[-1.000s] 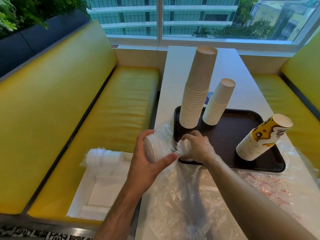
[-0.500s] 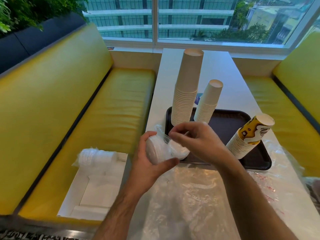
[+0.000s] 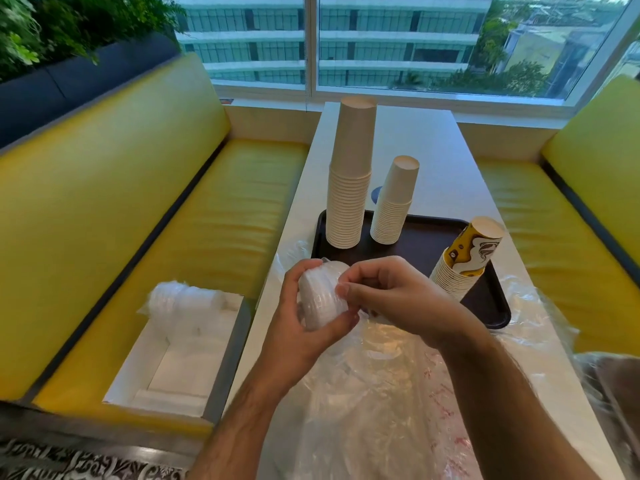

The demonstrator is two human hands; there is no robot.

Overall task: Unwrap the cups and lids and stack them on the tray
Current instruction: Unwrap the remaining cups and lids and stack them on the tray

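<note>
**Booth by the window, lids halfway out of the wrap**

Head view: it was a yellow booth point(image 3: 114, 216) next to a big window point(image 3: 398, 43), with a long white surface point(image 3: 440, 168) running down the middle. A dark tray point(image 3: 485, 299) sat on it, carrying three upside-down stacks: a tall stack of plain cups point(image 3: 349, 181), a shorter stack point(image 3: 394, 202) just beside it, and a tilted stack of printed yellow cups point(image 3: 464, 258) at the tray's right side. Loose clear plastic wrap point(image 3: 381, 393) was spread all over the near end of the surface.

The left hand point(image 3: 298, 327) held a stack of white lids point(image 3: 320, 296) on its side, fingers and thumb curled round it, just in front of the tray's near edge. The right hand point(image 3: 391, 292) was up against the lids' right end, fingers curled and pinching there; looked like the clear film, but I couldn't really tell what was caught.

Off to the left, on the seat, a white box point(image 3: 180, 355) had another wrapped bundle of lids point(image 3: 183, 303) lying on it.
</note>
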